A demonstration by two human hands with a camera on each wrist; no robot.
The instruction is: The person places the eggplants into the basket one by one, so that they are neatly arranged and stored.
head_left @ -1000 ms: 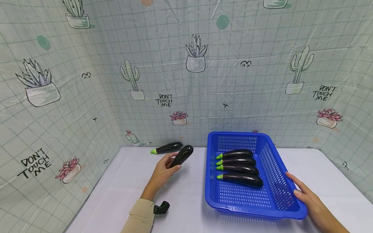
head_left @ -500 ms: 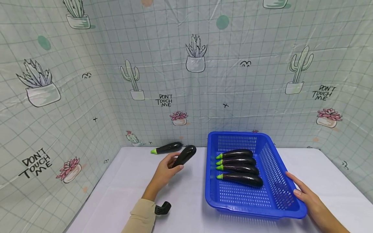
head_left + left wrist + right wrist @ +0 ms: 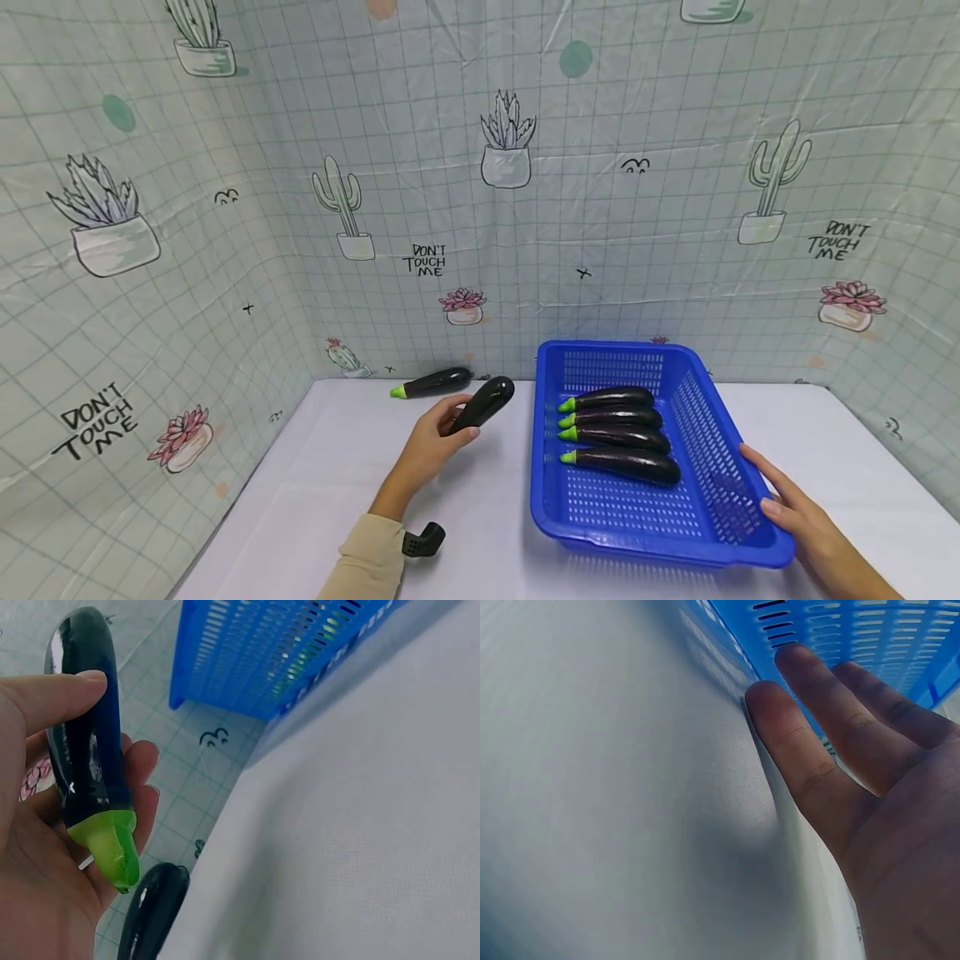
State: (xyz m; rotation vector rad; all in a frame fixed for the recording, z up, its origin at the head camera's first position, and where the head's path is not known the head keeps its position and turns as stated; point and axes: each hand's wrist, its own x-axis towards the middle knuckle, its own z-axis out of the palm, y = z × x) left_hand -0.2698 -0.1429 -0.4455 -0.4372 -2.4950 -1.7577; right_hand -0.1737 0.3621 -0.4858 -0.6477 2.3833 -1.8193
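Note:
My left hand grips a dark, glossy eggplant above the white table, left of the blue basket. In the left wrist view the thumb lies across this eggplant, and its green stem end points down towards the palm. Several eggplants lie side by side in the basket, stems to the left. My right hand holds the basket's right side, thumb over the rim. In the right wrist view its fingers reach along the outside of the basket wall.
Another eggplant lies at the table's back edge, behind my left hand. A patterned cloth hangs behind and at both sides of the white table. A black device sticks out at the left wrist.
My left hand has moved slightly right with the eggplant, towards the basket. The basket, the eggplants in it and my right hand stay in place.

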